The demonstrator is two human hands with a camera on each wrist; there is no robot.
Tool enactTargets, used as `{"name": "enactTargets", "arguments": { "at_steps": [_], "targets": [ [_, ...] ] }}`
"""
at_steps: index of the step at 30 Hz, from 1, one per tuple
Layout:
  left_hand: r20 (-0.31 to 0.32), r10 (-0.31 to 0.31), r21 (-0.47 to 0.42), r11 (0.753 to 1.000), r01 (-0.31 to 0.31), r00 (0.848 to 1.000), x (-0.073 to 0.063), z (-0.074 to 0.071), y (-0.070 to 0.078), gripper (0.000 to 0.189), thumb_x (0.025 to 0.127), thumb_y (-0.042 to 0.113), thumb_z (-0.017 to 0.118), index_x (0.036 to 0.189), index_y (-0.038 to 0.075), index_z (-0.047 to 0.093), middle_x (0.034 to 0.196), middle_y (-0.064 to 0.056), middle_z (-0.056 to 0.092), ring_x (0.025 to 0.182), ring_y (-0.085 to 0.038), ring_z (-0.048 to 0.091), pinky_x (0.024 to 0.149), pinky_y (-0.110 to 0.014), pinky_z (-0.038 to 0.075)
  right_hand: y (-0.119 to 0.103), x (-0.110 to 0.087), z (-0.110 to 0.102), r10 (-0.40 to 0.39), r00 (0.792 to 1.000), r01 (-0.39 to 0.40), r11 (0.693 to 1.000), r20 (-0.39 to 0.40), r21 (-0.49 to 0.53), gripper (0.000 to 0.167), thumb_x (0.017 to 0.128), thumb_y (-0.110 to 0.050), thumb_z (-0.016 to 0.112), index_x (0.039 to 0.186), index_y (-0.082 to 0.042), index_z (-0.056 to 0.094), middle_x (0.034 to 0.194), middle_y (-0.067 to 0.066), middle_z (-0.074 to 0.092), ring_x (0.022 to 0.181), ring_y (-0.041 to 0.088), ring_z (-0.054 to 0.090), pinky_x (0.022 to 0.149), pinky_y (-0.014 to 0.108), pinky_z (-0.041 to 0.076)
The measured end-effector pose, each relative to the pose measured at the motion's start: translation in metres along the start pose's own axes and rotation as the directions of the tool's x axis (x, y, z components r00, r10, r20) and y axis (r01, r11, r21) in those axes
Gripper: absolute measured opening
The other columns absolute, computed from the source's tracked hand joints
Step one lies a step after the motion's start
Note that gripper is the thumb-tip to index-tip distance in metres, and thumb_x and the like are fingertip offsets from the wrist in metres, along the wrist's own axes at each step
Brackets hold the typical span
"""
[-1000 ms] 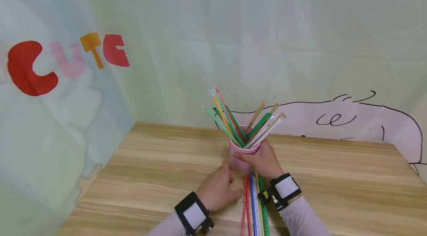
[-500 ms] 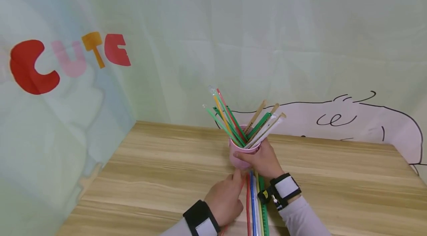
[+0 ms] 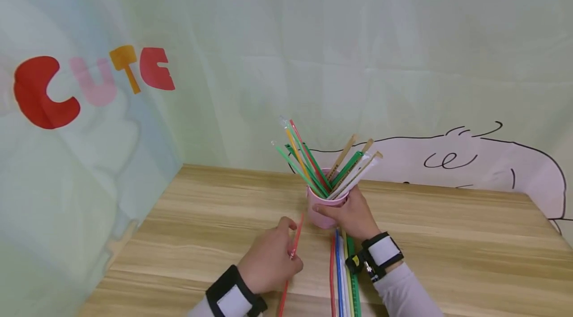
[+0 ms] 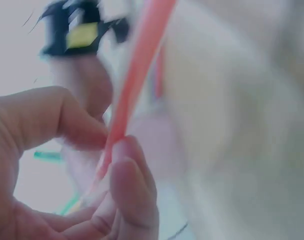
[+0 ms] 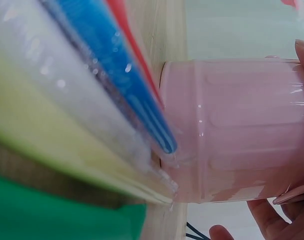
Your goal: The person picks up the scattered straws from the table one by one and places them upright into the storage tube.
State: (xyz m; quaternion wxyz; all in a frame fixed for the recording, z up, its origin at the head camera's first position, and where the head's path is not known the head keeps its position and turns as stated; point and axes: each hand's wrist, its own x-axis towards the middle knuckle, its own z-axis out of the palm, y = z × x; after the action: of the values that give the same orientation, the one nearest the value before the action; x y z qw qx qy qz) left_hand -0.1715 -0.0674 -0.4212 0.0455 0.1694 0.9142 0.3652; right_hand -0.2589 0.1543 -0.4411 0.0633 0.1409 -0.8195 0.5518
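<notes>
My left hand [image 3: 268, 260] pinches a thin red straw [image 3: 284, 298] in clear wrapping, held to the left of the row of straws. Close up in the left wrist view, thumb and fingertip squeeze this red straw [image 4: 136, 75]. Around the side of a small pink bucket [image 3: 315, 212] curl the fingers of my right hand [image 3: 358, 215]. Wrapped straws [image 3: 309, 170] in green, red, orange, white and tan lean out of the bucket. Its smooth ribbed wall [image 5: 242, 125] fills much of the right wrist view.
Before the bucket several straws lie side by side on the wooden table [image 3: 201, 227]: red [image 3: 333, 277], blue [image 3: 338, 269], white [image 3: 344, 272], yellow [image 3: 348, 284] and green [image 3: 355, 287]. A printed curtain [image 3: 268, 83] hangs behind the table.
My left hand reached the leftmost red straw in the row, took hold of it and drew it away to the left. The right hand stays on the bucket.
</notes>
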Motion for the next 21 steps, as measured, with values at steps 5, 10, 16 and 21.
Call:
{"name": "enactTargets", "arguments": {
  "at_steps": [5, 10, 16, 21],
  "targets": [
    [-0.192, 0.000, -0.100, 0.995, -0.019, 0.981, 0.000, -0.042, 0.002, 0.046, 0.082, 0.005, 0.071, 0.125, 0.004, 0.054, 0.087, 0.000, 0.062, 0.062, -0.006, 0.058, 0.054, -0.023, 0.047, -0.001, 0.000, -0.001, -0.014, 1.000, 0.014, 1.000, 0.017, 0.000, 0.088, 0.079, -0.020, 0.092, 0.153, -0.017, 0.044, 0.142, 0.002, 0.062, 0.132, 0.021, 0.059, 0.112, 0.044, 0.046],
    [-0.359, -0.008, -0.299, 0.948, -0.107, 0.933, 0.002, -0.084, 0.007, 0.038, 0.095, 0.002, 0.064, 0.125, 0.006, 0.040, 0.107, -0.014, 0.062, 0.065, -0.011, 0.071, 0.059, -0.028, 0.058, -0.001, 0.001, -0.001, -0.010, 1.000, 0.010, 1.000, 0.027, 0.006, 0.087, 0.079, -0.019, 0.092, 0.152, -0.018, 0.046, 0.141, -0.001, 0.063, 0.132, 0.018, 0.058, 0.112, 0.042, 0.045],
    [-0.602, -0.025, -0.464, 0.825, -0.324, 0.798, 0.014, -0.108, 0.009, 0.031, 0.103, 0.002, 0.055, 0.122, 0.005, 0.031, 0.108, -0.015, 0.057, 0.072, -0.014, 0.077, 0.068, -0.036, 0.065, 0.001, 0.001, 0.000, -0.006, 1.000, 0.006, 1.000, 0.009, 0.024, 0.089, 0.077, -0.014, 0.092, 0.152, -0.016, 0.044, 0.141, 0.002, 0.063, 0.131, 0.021, 0.059, 0.111, 0.038, 0.046],
    [-0.663, -0.017, -0.477, 0.780, -0.406, 0.748, 0.029, -0.101, 0.009, 0.030, 0.102, -0.001, 0.053, 0.120, 0.006, 0.030, 0.106, -0.015, 0.054, 0.072, -0.016, 0.078, 0.070, -0.039, 0.065, 0.002, 0.001, 0.001, 0.001, 1.000, -0.001, 0.999, 0.005, 0.037, 0.090, 0.077, -0.016, 0.093, 0.152, -0.016, 0.044, 0.142, 0.003, 0.062, 0.131, 0.021, 0.059, 0.112, 0.040, 0.045]
  ]
}}
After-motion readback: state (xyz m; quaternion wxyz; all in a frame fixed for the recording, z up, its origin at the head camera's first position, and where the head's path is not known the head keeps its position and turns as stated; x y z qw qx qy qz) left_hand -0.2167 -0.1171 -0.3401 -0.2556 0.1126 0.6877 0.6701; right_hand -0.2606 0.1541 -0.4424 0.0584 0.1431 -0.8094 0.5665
